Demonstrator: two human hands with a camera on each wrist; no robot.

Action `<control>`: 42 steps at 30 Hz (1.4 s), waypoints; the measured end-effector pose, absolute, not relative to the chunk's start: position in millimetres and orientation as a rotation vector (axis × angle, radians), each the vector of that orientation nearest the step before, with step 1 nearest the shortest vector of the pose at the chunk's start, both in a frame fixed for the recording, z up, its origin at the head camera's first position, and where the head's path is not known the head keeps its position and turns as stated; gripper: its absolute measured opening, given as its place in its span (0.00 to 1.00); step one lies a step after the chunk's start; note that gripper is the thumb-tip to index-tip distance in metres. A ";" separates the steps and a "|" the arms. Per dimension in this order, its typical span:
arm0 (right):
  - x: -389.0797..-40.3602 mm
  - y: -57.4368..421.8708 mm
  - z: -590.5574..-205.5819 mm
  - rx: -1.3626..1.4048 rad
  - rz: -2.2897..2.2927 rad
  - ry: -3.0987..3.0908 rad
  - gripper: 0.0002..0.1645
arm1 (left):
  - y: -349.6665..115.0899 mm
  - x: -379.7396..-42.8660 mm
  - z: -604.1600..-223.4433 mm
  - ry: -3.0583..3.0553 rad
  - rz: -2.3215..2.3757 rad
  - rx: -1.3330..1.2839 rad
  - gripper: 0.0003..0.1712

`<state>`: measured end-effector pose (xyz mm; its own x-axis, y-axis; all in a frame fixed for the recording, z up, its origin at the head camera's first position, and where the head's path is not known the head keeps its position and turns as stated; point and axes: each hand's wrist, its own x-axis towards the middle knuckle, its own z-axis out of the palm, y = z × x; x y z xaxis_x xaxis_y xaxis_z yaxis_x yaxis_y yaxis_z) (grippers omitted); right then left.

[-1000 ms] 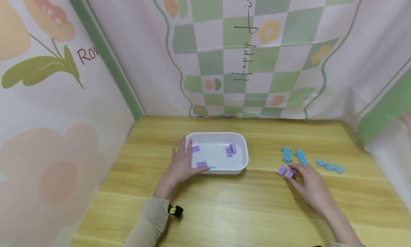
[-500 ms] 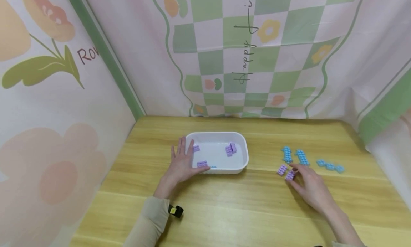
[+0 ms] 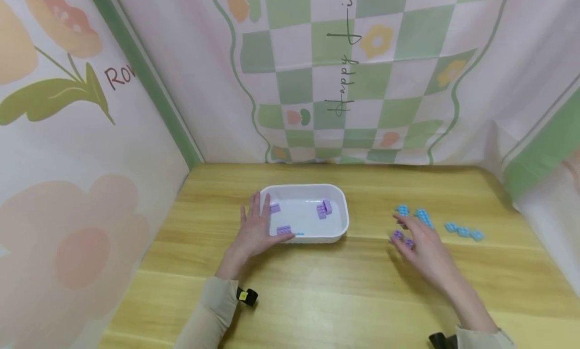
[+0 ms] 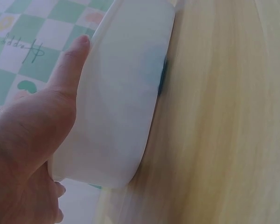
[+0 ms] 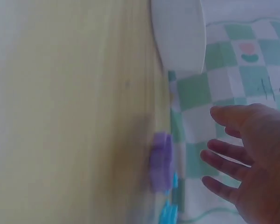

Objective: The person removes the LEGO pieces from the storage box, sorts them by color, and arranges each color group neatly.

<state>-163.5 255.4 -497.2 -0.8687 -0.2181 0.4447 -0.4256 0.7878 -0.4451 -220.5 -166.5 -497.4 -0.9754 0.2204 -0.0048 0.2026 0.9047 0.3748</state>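
- The left grip (image 3: pixel 252 232) rests on the left end of the white tray (image 3: pixel 312 239), its fingers outstretched and spread over the end rim and its thumb laid straight along the near rim.
- The right grip (image 3: pixel 426 246) is relaxed, finger and thumb parted; the right wrist view shows its fingers spaced apart and clear of the blocks.
- Two purple blocks (image 3: pixel 396 234) sit on the tabletop (image 3: pixel 317 288) just by the right grip's thumb, which partly covers them.
- A blue block (image 3: pixel 402 209) lies just beyond the right grip's index finger, its near part hidden by it; a second blue block (image 3: pixel 423 217) lies just behind the knuckles.
- A row of three small blue pieces (image 3: pixel 463 231) lies to the right of the right grip, apart from it.
- Inside the tray, one purple brick (image 3: pixel 274 208) is just beside the left grip's fingers and another (image 3: pixel 284 229) near its thumb.
- A bit of blue (image 3: pixel 300 233) shows just past that thumb tip, mostly hidden by the tray's near wall.
- A purple pair (image 3: pixel 322 210) lies at the tray's far end from the left grip.
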 end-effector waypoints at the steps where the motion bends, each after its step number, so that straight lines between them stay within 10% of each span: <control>1: -167.1 249.4 -494.5 0.522 0.773 -2.578 0.37 | -166.6 -220.3 -497.8 3.016 0.591 0.335 0.80; 42: -230.9 136.9 -471.9 0.812 0.779 -2.785 0.35 | -168.8 -220.3 -495.5 3.000 0.650 0.333 0.79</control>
<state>-230.9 136.9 -471.9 -0.8451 -0.4635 0.2665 -0.5345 0.7205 -0.4417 -220.3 -168.8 -495.5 -0.9753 0.2206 -0.0074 0.1978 0.8882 0.4147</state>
